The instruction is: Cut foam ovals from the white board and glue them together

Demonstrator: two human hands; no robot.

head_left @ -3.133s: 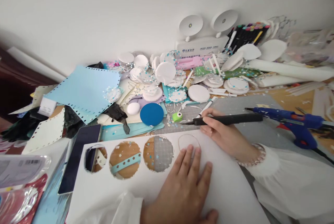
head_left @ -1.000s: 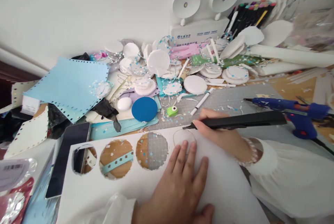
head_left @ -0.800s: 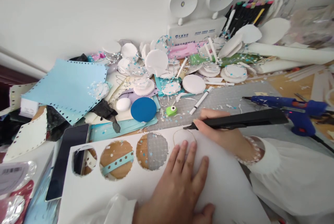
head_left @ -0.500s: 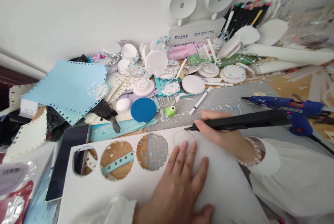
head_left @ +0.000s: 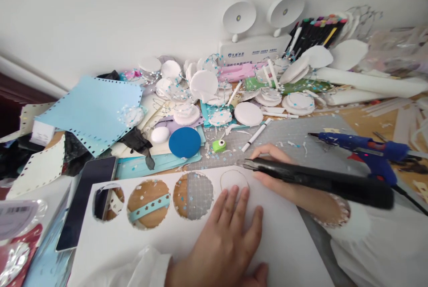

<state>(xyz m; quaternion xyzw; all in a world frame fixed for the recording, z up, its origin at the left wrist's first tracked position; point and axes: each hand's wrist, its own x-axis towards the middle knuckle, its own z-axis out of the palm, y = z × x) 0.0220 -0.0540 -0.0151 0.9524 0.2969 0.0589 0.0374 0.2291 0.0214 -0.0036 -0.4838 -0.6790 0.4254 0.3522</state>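
Note:
My left hand lies flat with fingers spread on a white board, pressing it down. Its fingertips rest on the lower part of a thin brownish circle outline. Three round holes with ragged edges run along the board to the left of this outline. In my right hand is a long black tool with a narrow metallic tip, gripped between thumb and fingers. The tip is just above the board's far edge, close to the top of the outline; I cannot tell whether it touches anything.
A blue disc, a green craft punch and a white pen lie beyond the board. A blue glue gun lies at right, a phone at left. White discs and a two-headed lamp stand behind.
The black tool has swung so that its rear end is lower and nearer me, and its tip has shifted slightly right. My left hand stays flat on the board. The view has tilted slightly.

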